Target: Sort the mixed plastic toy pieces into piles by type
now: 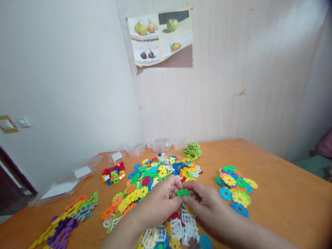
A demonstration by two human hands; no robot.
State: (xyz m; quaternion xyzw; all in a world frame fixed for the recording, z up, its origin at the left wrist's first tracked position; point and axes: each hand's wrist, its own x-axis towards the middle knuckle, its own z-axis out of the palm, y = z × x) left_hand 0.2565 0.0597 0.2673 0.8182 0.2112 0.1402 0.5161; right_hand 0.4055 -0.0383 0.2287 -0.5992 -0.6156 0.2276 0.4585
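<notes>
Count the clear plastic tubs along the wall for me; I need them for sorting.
3: one tub leftmost, one in the middle, one right, beside the green stack. Others may be hidden.

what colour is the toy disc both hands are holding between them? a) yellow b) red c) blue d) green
d: the left hand and the right hand meet fingertip to fingertip on a green disc, pinched just above the pile of coloured pieces on the orange table.
</notes>
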